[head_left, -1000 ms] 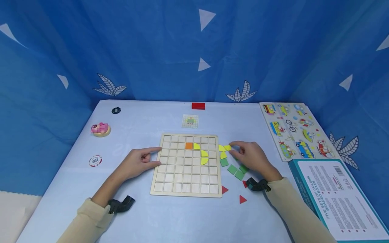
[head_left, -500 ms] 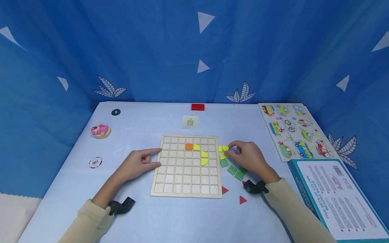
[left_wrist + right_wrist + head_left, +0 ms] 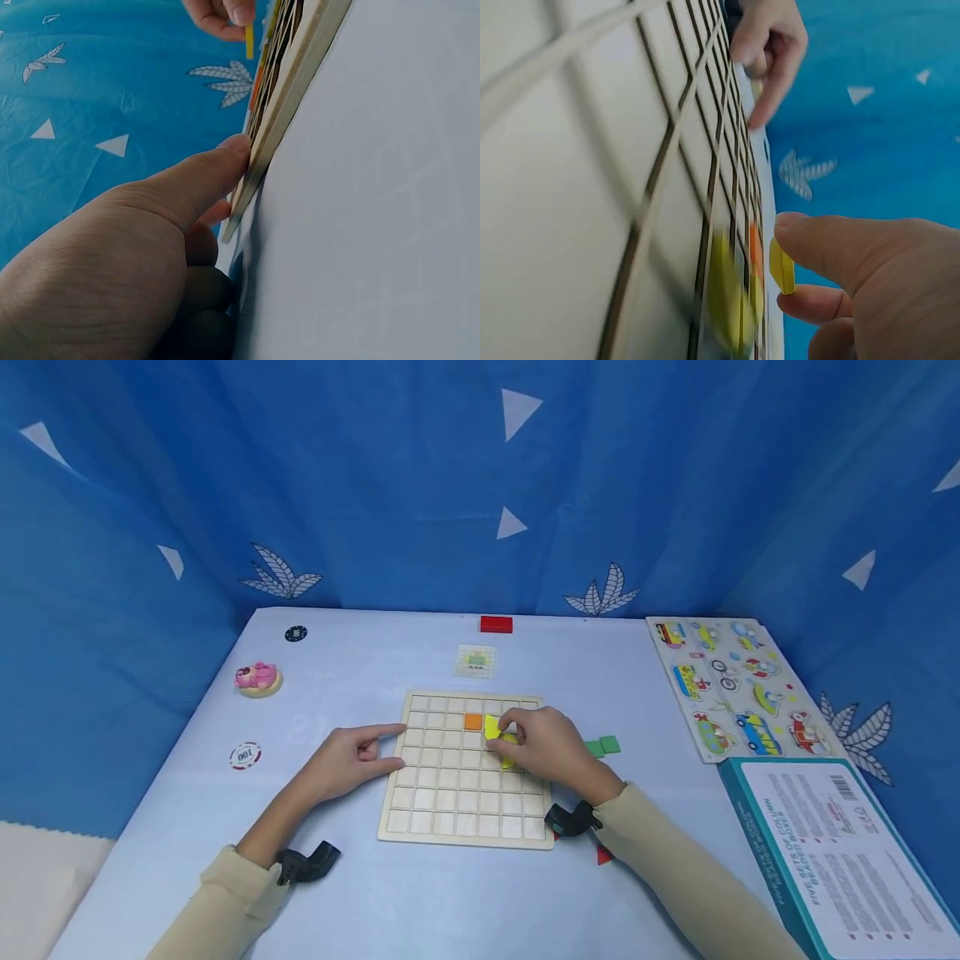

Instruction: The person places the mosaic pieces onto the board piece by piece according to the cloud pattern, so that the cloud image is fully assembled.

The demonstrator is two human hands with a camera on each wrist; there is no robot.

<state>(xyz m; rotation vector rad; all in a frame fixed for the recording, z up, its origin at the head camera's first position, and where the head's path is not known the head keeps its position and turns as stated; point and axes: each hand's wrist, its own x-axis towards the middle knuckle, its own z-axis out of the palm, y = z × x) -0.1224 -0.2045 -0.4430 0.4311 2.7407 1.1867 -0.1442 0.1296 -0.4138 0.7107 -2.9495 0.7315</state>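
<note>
A pale wooden grid board (image 3: 431,814) lies on the table in the head view. My left hand (image 3: 337,766) touches its left edge with a straight index finger and thumb set apart; the other fingers are curled. Over the upper right cells, my right hand (image 3: 553,743) pinches a yellow quarter-circle tile (image 3: 783,266) between thumb and fingertip, held just off the board in the right wrist view. An orange square tile (image 3: 472,722) sits in a cell to its left. Yellow curved tiles (image 3: 727,296) lie in the board, partly hidden by my right hand.
Green square tiles (image 3: 610,744) and a red triangle (image 3: 604,855) lie right of the board, partly behind my right arm. A small pattern card (image 3: 476,662) and a red block (image 3: 497,624) are beyond it. A picture puzzle (image 3: 738,689) and a teal-edged box (image 3: 847,852) stand right.
My right hand has picked up a yellow tile from the pile right of the board and carried it left over the grid. My left hand stays at the board's edge.
</note>
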